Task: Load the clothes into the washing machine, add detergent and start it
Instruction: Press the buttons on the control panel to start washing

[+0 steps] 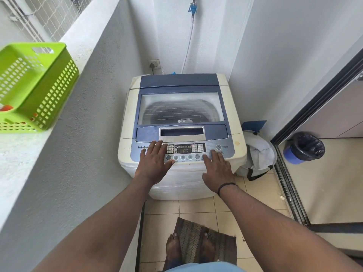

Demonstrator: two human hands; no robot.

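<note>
Head view: a washing machine (181, 134) is seen from above, lid (180, 107) shut. Thru the clear lid panel the ribbed drum is seen, w/ something dark and a bit of white low inside; what exactly can't be told.

The left hand (155, 161) is laid flat on the control panel (184, 151), fingers straight and slightly apart, nothing held. Its fingertips are set just short of the lid handle recess, and the thumb is touching the row of round buttons. The right hand (217, 167) is also laid flat, fingers straight and a little spread; the fingertips are placed at the right end of the button row, just below-left of the power button (218, 147). The small display is lit betw. the two hands.

Left of the left hand, up on the ledge (23, 154), a green basket (37, 85) is set; only a bit of orange is visible in its near corner. Right of the right hand, on the floor beside the machine, a laundry bag (259, 154) is seen w/ white cloth in it. Further right, past the door track, a blue bin (303, 148) is lined w/ a black bag; contents can't be told.

Below the hands, bare feet are planted on a mat (204, 242).
</note>
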